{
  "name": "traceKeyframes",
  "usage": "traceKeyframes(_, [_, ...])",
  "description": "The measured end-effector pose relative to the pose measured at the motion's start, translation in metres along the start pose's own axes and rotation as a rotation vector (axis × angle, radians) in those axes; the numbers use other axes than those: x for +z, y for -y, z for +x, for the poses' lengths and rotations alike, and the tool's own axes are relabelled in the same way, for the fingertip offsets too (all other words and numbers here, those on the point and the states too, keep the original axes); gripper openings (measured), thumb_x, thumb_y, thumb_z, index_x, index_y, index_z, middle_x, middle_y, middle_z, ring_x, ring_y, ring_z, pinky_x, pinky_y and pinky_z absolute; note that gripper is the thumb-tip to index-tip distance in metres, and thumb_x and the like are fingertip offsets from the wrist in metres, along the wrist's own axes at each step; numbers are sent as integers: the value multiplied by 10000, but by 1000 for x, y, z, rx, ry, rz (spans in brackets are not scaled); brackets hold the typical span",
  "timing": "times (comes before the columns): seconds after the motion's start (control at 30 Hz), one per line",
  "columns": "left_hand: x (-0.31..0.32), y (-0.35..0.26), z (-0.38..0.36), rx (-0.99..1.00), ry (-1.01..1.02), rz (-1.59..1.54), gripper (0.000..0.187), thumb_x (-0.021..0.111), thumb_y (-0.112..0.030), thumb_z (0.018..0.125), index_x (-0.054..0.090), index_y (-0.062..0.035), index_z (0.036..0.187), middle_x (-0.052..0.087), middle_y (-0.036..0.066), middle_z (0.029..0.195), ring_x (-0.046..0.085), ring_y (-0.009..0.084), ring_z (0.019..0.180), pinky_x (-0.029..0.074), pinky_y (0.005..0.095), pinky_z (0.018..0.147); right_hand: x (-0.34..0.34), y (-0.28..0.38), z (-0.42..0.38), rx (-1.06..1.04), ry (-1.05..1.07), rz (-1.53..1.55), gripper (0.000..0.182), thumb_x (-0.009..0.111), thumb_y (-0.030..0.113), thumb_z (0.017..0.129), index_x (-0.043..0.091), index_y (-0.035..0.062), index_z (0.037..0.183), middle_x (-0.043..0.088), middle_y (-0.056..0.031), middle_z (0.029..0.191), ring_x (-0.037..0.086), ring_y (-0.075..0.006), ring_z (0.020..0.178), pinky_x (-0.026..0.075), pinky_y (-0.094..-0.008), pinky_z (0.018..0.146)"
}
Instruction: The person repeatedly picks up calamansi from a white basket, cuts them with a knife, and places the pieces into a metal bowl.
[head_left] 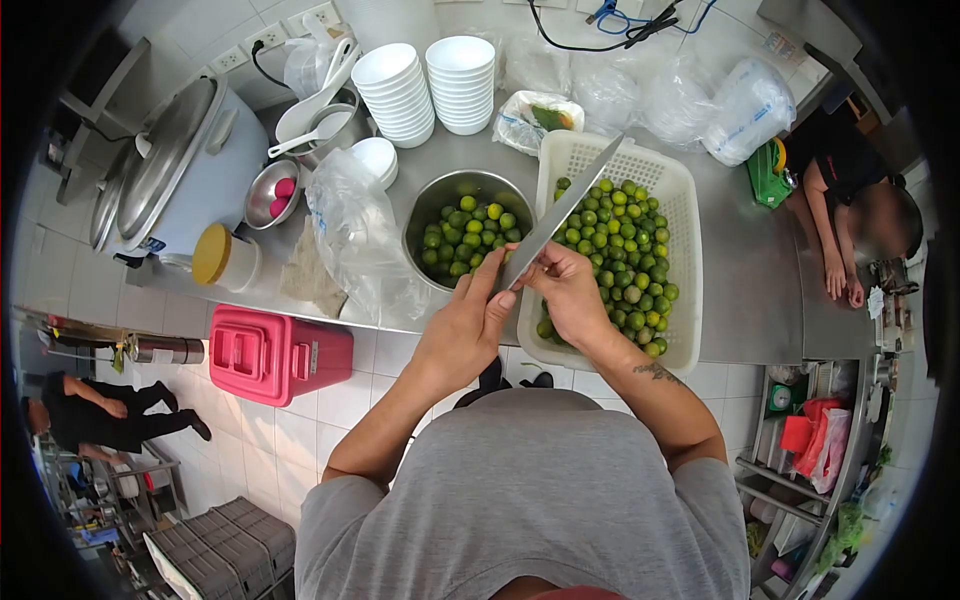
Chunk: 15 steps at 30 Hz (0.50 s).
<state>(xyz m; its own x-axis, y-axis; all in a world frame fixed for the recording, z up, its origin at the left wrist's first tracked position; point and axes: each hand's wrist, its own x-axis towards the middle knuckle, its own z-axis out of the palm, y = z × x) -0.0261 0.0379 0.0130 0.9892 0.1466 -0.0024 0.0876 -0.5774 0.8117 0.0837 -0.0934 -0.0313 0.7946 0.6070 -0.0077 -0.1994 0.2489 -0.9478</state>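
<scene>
You find no text, label, brand or number that can be read here; the small sticker low on the rice cooker (pixel 150 243) is too blurred to make out, and so are the packets on the shelves (pixel 815 440) at the right edge

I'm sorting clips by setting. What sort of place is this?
Most likely a commercial kitchen prep area: a stainless steel counter, stacked white bowls, a large rice cooker, and a white plastic basket of small green limes being cut with a long knife.
</scene>
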Motion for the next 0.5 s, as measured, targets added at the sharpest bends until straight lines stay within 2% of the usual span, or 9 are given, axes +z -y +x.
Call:
traceKeyframes(0.07, [1, 7, 4, 54, -46, -85, 478, 389, -358, 1027, 332, -65, 1399, 514, 315, 1231, 589, 478, 1017, 481, 484, 842, 7, 3, 1, 3, 30, -21, 179, 630, 64, 923, 644, -31, 1073, 670, -44, 879, 618, -107, 781, 507, -262, 746])
traceKeyframes(0.17, [-3, 8, 10, -22, -45, -132, 434, 386, -374, 1029, 376, -37, 1301, 560, 310, 1163, 592, 471, 1030, 477, 474, 857, 8, 0, 2, 22, 96, -32, 189, 631, 96, 930, 642, -30, 1071, 672, -47, 882, 621, -111, 784, 512, -266, 748])
traceKeyframes(0.3, [-9, 7, 20, -44, -32, -171, 411, 412, -374, 1028, 381, -18, 1231, 608, 263, 1024, 618, 418, 951, 477, 439, 822, -6, 1, 19, 67, 224, -96, 220, 620, 148, 946, 642, -16, 1090, 677, -55, 908, 632, -124, 820, 520, -272, 759])
traceKeyframes(0.37, [-16, 3, 22, -125, 5, -208, 403, 429, -370, 1027, 383, -13, 1206, 614, 228, 965, 626, 371, 885, 477, 418, 792, -16, 19, 30, 56, 190, -211, 214, 596, 120, 951, 639, -10, 1115, 677, -51, 953, 621, -114, 849, 514, -269, 759])
traceKeyframes(0.4, [-16, 4, 23, -123, -47, -215, 390, 436, -364, 1026, 387, -13, 1190, 611, 214, 946, 620, 348, 864, 474, 409, 781, -25, 27, 37, 52, 173, -267, 215, 583, 106, 953, 637, -7, 1127, 677, -48, 976, 616, -109, 864, 511, -267, 758])
traceKeyframes(0.43, [-16, 6, 24, -121, -99, -222, 378, 442, -358, 1026, 391, -14, 1174, 608, 201, 927, 613, 325, 844, 471, 400, 770, -43, 30, 48, -110, 58, -528, 234, 595, 99, 931, 637, 21, 1148, 690, -84, 959, 642, -144, 844, 530, -295, 783])
traceKeyframes(0.47, [-17, 8, 24, -118, -153, -229, 366, 449, -352, 1026, 394, -15, 1159, 605, 187, 908, 607, 303, 823, 468, 391, 759, -75, 18, 67, -186, -57, -683, 250, 591, 69, 908, 633, 17, 1149, 696, -112, 974, 655, -163, 855, 529, -297, 800])
traceKeyframes(0.5, [-18, 12, 25, -151, -157, -219, 363, 449, -349, 1026, 396, -14, 1156, 602, 178, 903, 601, 289, 818, 467, 385, 757, -103, 13, 80, -299, -157, -842, 243, 609, 58, 881, 639, 13, 1119, 693, -140, 958, 669, -222, 858, 530, -315, 798])
